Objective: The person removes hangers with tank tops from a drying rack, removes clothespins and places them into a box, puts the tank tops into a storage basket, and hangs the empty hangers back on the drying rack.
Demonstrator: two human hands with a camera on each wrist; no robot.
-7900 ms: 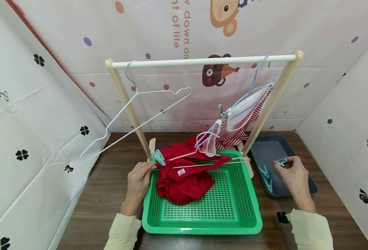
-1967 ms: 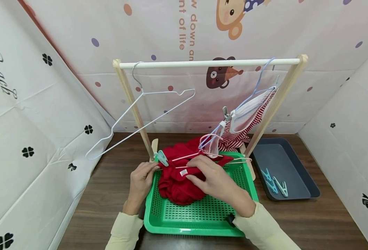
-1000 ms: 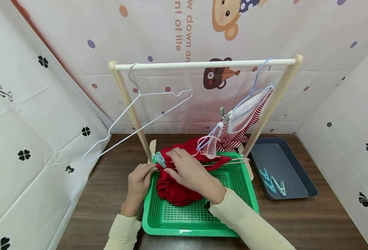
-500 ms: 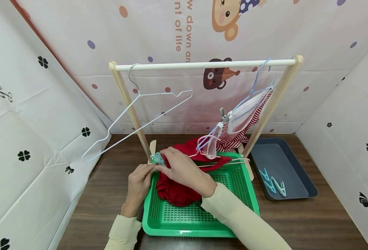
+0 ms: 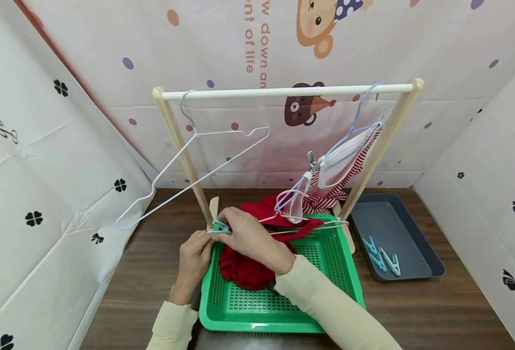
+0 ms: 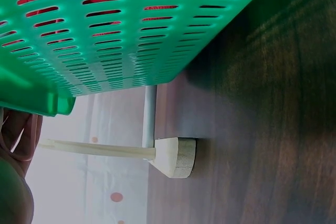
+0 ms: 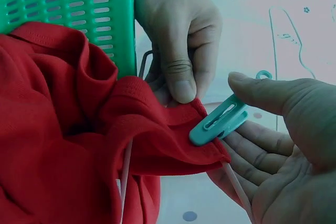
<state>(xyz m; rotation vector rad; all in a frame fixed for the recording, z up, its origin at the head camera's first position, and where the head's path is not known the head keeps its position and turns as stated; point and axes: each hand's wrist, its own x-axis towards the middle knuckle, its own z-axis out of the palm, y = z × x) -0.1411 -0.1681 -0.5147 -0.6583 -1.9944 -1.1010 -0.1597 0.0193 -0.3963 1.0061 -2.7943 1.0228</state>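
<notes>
My left hand (image 5: pixel 194 257) pinches the corner of a red garment (image 7: pixel 173 140) against a pink hanger (image 5: pixel 290 231) at the basket's left edge. Close beside it, my right hand (image 5: pixel 253 238) holds a teal clothespin (image 7: pixel 223 119) between thumb and fingers. In the right wrist view the clothespin's end sits on the red cloth, near the hanger's wire. The rest of the garment lies bunched in a green basket (image 5: pixel 261 326). From the head view, my right hand covers part of the cloth. Only a little of the left hand shows in the left wrist view.
A white hanger (image 5: pixel 226 167) hangs from the wooden rack's white rail (image 5: pixel 257 91). At right, a blue hanger (image 5: pixel 357 114) carries a red-striped cloth (image 5: pixel 362 155). The dark tray (image 5: pixel 397 214) holds a blue clothespin (image 5: pixel 374 253) and a pale green clothespin (image 5: pixel 390 261).
My right hand has laid a clothespin in the tray, moved left across the garment and grasped the teal clothespin at its corner, which has tilted. The left hand has stayed there.
</notes>
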